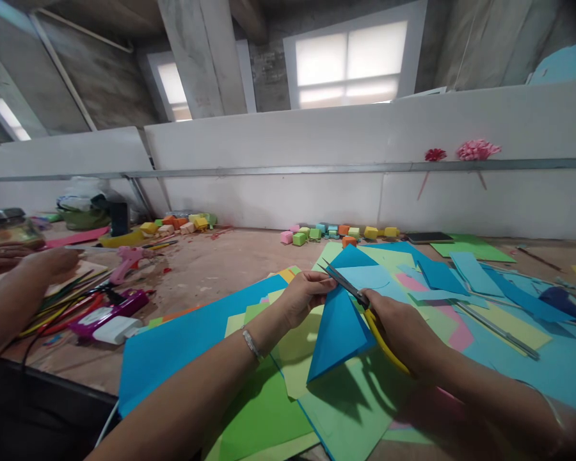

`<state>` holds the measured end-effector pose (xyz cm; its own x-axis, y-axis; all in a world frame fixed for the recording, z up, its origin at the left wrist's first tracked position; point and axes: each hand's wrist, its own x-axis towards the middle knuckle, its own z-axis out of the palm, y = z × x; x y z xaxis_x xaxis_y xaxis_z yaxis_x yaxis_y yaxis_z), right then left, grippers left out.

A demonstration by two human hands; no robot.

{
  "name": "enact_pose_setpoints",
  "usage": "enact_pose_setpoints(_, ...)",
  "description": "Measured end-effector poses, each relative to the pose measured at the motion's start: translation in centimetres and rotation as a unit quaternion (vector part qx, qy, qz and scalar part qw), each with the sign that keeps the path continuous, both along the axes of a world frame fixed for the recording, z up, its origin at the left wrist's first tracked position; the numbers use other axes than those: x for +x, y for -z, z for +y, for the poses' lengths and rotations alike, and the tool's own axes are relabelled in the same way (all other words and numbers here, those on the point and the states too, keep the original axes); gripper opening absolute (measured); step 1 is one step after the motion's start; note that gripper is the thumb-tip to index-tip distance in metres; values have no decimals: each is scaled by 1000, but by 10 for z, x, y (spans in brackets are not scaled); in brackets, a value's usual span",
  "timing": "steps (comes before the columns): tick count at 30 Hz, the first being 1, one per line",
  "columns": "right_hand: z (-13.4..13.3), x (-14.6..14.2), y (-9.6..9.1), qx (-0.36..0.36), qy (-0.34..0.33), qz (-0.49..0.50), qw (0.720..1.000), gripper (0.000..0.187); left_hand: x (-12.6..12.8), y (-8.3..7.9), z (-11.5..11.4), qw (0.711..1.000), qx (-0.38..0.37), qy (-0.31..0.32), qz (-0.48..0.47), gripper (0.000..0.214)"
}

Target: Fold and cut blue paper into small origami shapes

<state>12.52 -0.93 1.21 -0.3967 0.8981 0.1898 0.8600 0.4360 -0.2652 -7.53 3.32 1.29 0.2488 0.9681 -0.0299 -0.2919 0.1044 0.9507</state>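
Note:
My left hand [301,296] pinches the upper part of a folded piece of blue paper [338,333]. In my right hand [400,323] is a pair of scissors [377,334] with yellow handles. The scissor blades lie across the top of the blue paper near my left fingertips, pointing up and left, their tips slightly apart. I cannot tell whether the edges are in the paper. Below both hands lie overlapping sheets of green paper [269,410], and a larger blue sheet [173,346] sits under my left forearm.
Small paper cubes [315,234] line the back of the table by the white partition [269,141]. On the right are cut paper strips and a metallic rod [502,331]. Another person's hands [52,266] work at the left, near a pink glue gun [126,261].

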Motion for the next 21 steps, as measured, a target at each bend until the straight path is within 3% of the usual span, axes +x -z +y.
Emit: enact_pose_setpoints(21,1,1,5,-7,0,-35,999,22,2,1,0,1000,-6,-1,2,30)
